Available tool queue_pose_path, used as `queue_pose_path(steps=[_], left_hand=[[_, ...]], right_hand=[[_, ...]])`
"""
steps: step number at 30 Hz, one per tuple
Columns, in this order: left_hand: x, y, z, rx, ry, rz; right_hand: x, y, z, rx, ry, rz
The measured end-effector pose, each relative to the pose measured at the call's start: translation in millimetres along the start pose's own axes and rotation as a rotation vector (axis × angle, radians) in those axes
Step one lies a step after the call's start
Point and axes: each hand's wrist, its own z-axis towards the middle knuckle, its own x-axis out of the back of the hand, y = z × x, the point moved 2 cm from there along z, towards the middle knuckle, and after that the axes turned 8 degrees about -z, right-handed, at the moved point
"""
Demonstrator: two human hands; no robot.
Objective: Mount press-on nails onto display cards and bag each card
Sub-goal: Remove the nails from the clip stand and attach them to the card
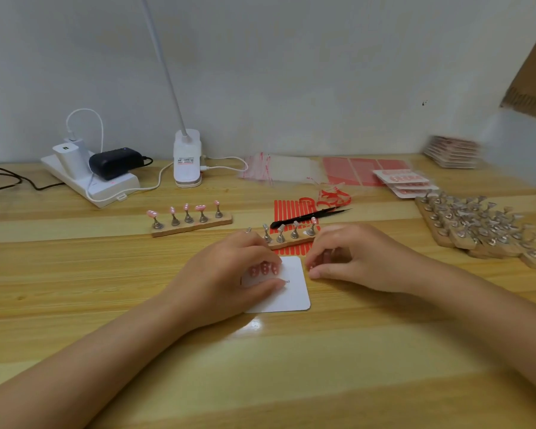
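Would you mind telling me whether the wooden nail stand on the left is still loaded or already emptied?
Loaded: the left nail stand carries a pink nail on each of its five metal pegs.
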Motion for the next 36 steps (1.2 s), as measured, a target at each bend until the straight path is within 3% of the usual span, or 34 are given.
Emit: queue_pose_path(steps=[13, 17, 36], left_hand=[[-1, -2, 1, 0.058, 0.015, -0.067], [-1, -1, 1, 0.064, 0.022, -0.077], [-1, 0, 1, 0.064, 0.026, -0.082]], right_hand=[[-6, 1, -3, -0.071, 0.167, 0.036], [-9, -7, 2, -0.054, 0.305, 0.072], [-26, -19, 8, -0.004, 0.283, 0.043]])
